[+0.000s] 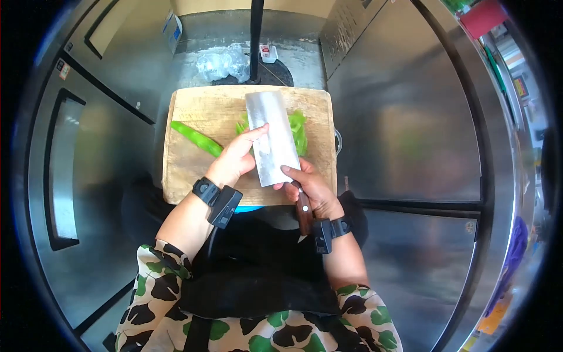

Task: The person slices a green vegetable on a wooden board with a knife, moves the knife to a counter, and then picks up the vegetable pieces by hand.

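Note:
A cleaver (271,135) with a broad steel blade and a brown wooden handle is held tilted over the wooden cutting board (182,182). My right hand (314,185) is closed round it where handle meets blade, its thumb on the blade's face. From the other side, my left hand (234,157) grips the blade, one digit on its face and the rest partly hidden. A long green pepper (196,138) lies on the board, its lower end close to my left hand. Green cut pieces (299,134) lie behind the blade, which partly covers them.
Steel cabinets (404,111) stand close on both sides. Beyond the board, a black post (255,41) rises from a round base, with a clear plastic bag (223,63) on the floor beside it. Something blue (249,208) shows under the board's near edge.

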Action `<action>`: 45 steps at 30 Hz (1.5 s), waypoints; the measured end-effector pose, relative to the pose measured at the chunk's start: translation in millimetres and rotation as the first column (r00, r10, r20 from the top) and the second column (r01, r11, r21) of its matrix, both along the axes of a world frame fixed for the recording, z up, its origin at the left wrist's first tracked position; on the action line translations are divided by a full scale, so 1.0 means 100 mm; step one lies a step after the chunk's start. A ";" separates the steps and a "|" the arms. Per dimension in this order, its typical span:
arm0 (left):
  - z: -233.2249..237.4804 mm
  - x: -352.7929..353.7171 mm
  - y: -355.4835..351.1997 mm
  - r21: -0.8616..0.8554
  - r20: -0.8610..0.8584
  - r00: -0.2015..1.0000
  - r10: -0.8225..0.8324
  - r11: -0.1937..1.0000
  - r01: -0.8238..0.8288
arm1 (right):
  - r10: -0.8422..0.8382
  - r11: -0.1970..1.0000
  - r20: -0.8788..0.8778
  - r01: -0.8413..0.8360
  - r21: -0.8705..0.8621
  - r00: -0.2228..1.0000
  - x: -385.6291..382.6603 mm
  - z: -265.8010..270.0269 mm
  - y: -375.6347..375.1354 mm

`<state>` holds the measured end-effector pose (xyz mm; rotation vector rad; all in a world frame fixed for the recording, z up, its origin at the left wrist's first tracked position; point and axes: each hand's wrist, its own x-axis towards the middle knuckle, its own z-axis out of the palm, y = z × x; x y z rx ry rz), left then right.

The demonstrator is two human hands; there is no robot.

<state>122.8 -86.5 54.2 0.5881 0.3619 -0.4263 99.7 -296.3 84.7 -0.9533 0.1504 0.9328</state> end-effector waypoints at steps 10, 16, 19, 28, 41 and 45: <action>-0.17 0.10 -0.04 -0.141 0.087 0.970 0.227 0.967 -0.213 | -0.124 0.992 0.133 0.126 -0.004 0.983 0.02 0.10 -0.18; -0.05 0.12 -0.02 0.142 0.063 0.946 0.317 0.936 -0.323 | -0.322 0.945 0.102 0.313 0.099 0.941 0.06 0.04 -0.39; 0.22 0.08 -0.24 0.471 0.067 0.967 0.248 0.846 -0.249 | -0.325 0.944 0.112 0.316 0.094 0.939 0.07 0.04 -0.40; 0.20 -0.52 0.59 0.915 0.314 0.822 -0.475 -0.081 -0.396 | -0.287 0.956 0.235 0.294 0.005 0.929 0.04 -0.09 -0.21; -0.27 -0.80 0.98 0.751 0.394 0.752 -0.528 -0.287 -0.595 | 0.589 0.602 0.619 0.228 -0.765 0.519 -0.55 -0.11 0.33; -0.39 -0.83 1.00 0.721 0.494 0.720 -0.487 -0.233 -0.652 | 0.692 0.482 0.542 0.253 -0.839 0.477 -0.59 -0.01 0.52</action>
